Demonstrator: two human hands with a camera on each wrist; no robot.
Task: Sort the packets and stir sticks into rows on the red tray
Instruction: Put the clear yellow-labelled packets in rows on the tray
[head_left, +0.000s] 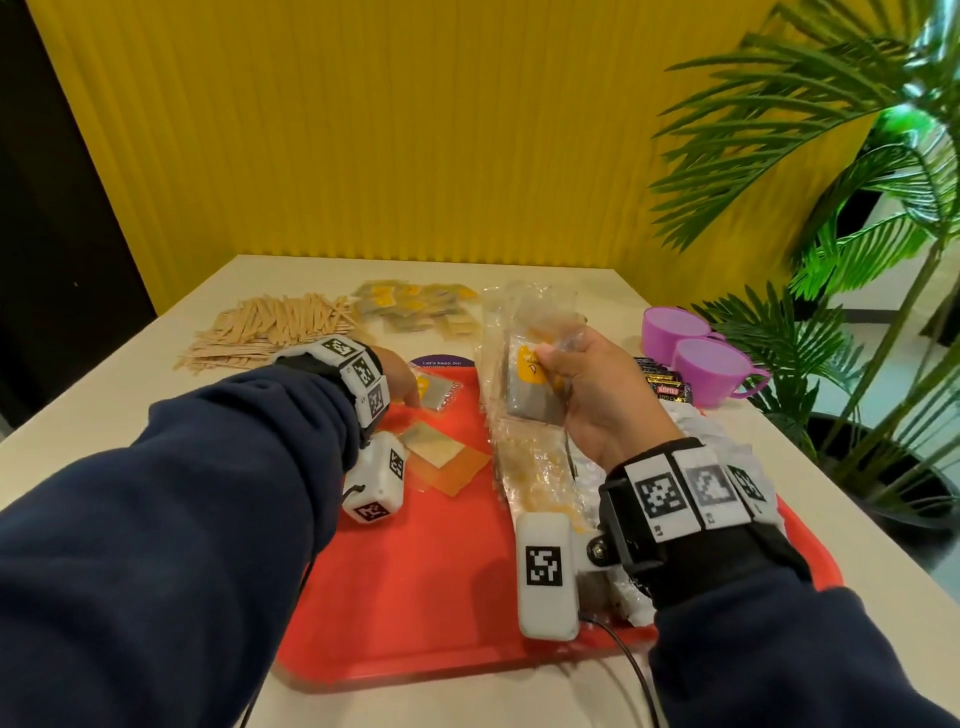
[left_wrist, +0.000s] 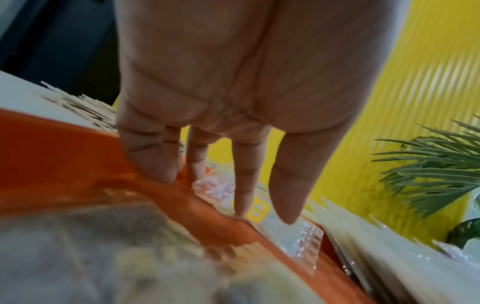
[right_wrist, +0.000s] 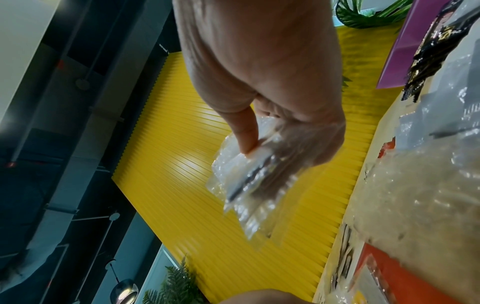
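Note:
The red tray (head_left: 431, 597) lies before me on the table. My left hand (head_left: 402, 382) reaches to its far left corner, straight fingertips (left_wrist: 241, 207) pressing a clear packet with a yellow mark (head_left: 439, 391) (left_wrist: 288, 228) flat on the tray. Two more packets (head_left: 444, 457) lie just nearer on the tray. My right hand (head_left: 587, 395) is raised above the tray's middle and grips a stack of clear packets (head_left: 535, 384) (right_wrist: 249, 183) between thumb and fingers. A row of clear packets (head_left: 530, 467) runs down the tray under that hand.
A pile of wooden stir sticks (head_left: 270, 327) and loose yellow packets (head_left: 415, 306) lie on the table beyond the tray. Two purple cups (head_left: 711, 364) and dark sachets (head_left: 662, 382) sit at the right, white packets (head_left: 717, 441) beside them. A plant (head_left: 857, 208) overhangs the right edge.

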